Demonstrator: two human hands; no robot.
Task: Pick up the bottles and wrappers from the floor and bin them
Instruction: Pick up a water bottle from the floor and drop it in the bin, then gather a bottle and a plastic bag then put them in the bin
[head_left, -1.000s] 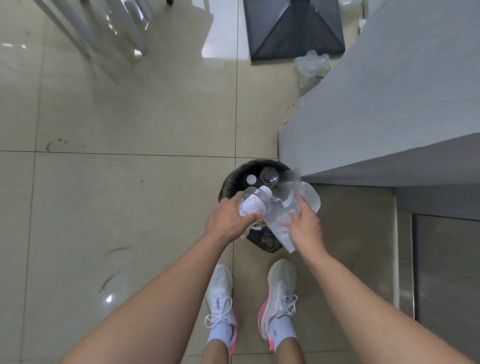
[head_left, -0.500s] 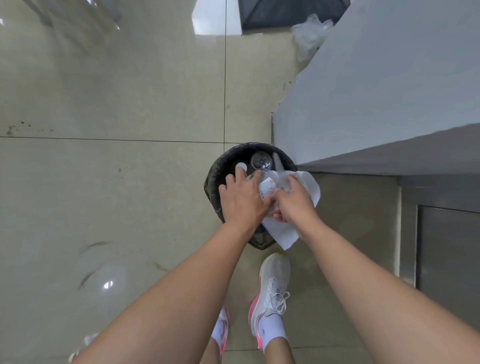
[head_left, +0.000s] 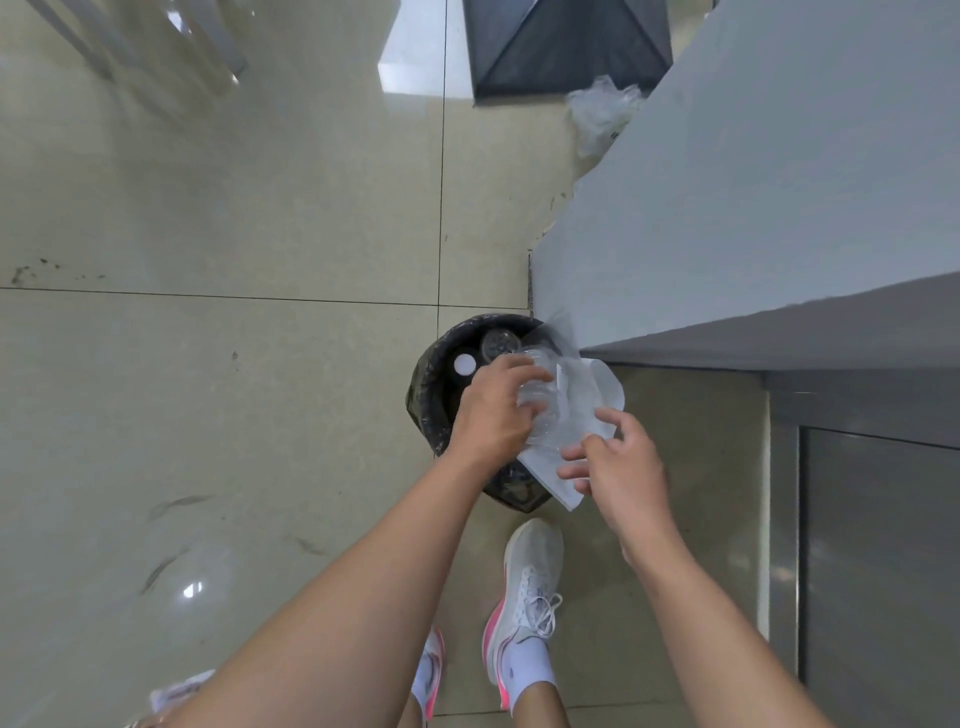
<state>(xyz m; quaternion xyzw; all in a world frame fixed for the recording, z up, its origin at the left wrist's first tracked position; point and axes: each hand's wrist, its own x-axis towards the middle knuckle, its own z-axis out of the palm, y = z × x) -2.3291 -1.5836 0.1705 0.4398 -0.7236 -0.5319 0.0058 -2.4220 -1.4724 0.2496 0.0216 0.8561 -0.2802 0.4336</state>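
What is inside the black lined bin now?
In the round black-lined bin: a white round cap and a clear bottle's ribbed base. The left hand and clear bottle hide the rest.

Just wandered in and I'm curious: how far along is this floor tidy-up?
Partly done: the black-lined bin already holds bottles. In hand: the left hand pushes a clear bottle in, while the right hand, fingers spread, sits at the white wrapper draped over the rim. Left: a crumpled clear plastic bag lies by the counter.
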